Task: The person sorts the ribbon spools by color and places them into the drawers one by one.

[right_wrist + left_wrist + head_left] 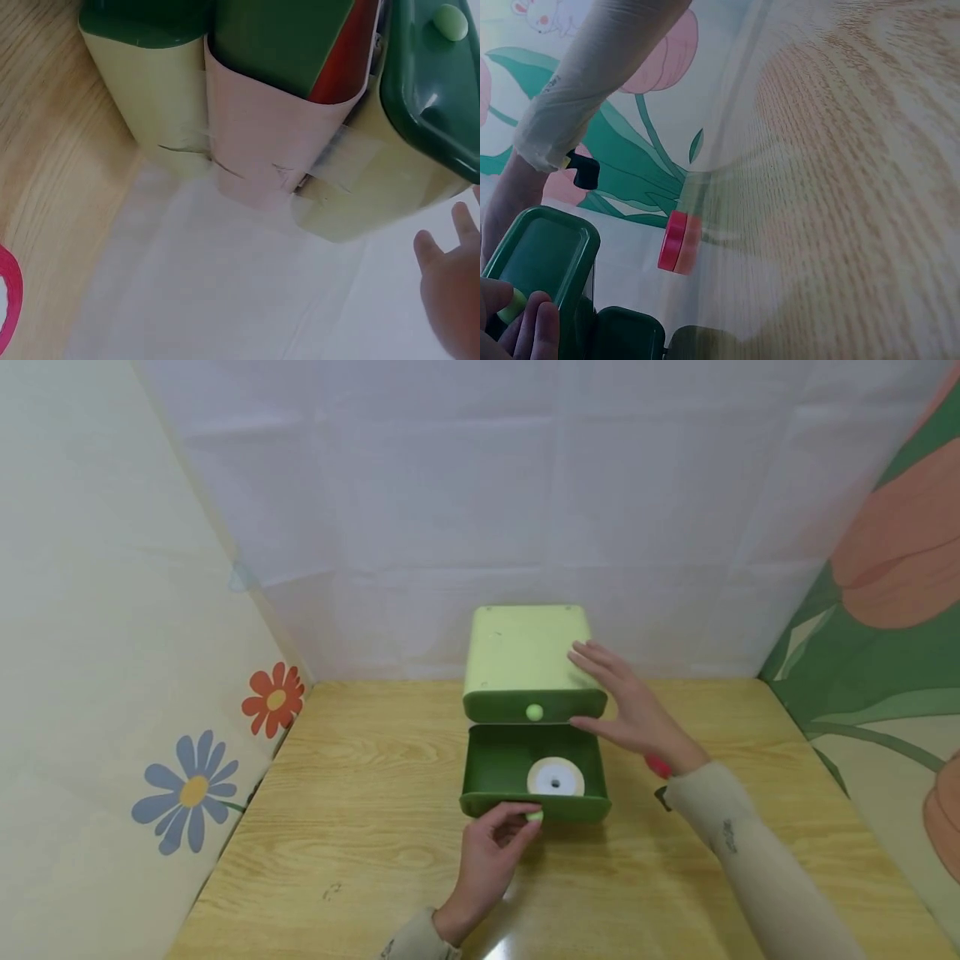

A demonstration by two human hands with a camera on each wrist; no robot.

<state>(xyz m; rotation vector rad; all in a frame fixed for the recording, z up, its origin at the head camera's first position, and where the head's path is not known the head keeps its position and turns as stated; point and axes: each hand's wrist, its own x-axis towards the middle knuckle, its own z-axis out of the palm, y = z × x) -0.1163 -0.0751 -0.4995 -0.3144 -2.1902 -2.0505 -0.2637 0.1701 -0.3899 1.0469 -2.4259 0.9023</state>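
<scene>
Knob (534,816) pinched in left hand (486,857); right hand (636,708) spread beside the drawer cabinet (525,647); an abrupt tug could unseat the open drawer (581,811), jolting its white disc (551,771).

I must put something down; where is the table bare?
Table is bare between drawer unit and left wall, and between right sleeve and right wall. Crowded: drawer front (left hand there), and near red ring and right hand.

1. One left hand (486,858), one right hand (637,714): two hands.
2. One cabinet (525,647).
3. Three drawers (577,811) (495,706) (142,22) in it.
4. Two knobs (534,712) (535,816) in the head view.
5. One white disc (540,778), one red disc (657,766).
6. Two sleeves (750,852) (418,940).
7. One table (360,827).
8. Two painted daisies (193,791) (276,699).
</scene>
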